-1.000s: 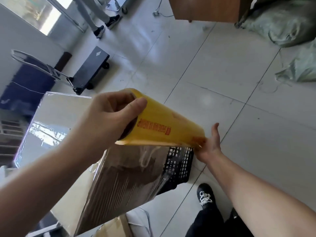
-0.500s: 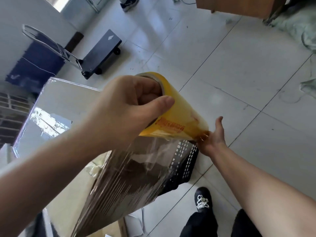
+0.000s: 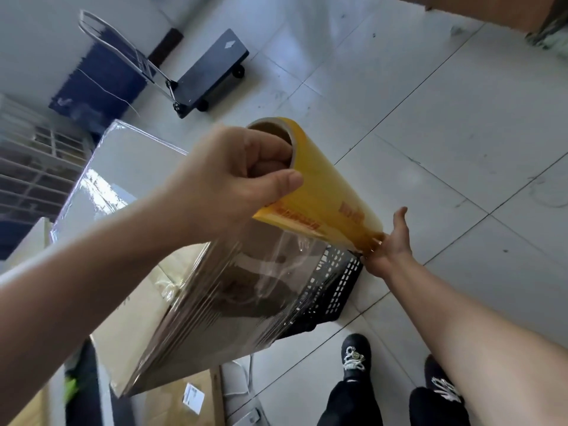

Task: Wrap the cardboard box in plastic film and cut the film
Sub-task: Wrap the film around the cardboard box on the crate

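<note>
At the far left a white slatted rack [image 3: 30,167] was seen, and a blue mat [image 3: 95,78] was propped against the wall behind it. Next came the cardboard box [image 3: 138,186], stood on top of other cartons, its top already covered in glossy film. Beyond it, on the tiled floor [image 3: 430,124], a black platform trolley [image 3: 212,66] was parked with its handle folded down.

At centre, the left hand [image 3: 233,179] was locked onto the upper end of the roll of film [image 3: 325,192]: the fingers were curled into the open cardboard core and the thumb was pressed down on the yellow outside. The roll was held tilted, high at the left hand and low towards the right, just above the near corner of the box. From its underside a clear sheet of film [image 3: 246,290] was drawn tight, streaked with stretch lines, down across the box's near side.

A black perforated crate [image 3: 335,290] was visible through the sheet and just beside the box. At the roll's lower end the right hand [image 3: 390,244] was met, thumb stuck out upward; its fingers were hidden behind the roll's end, so its grip could not be told. Below, black shoes [image 3: 355,355] with white laces were planted on the tiles.
</note>
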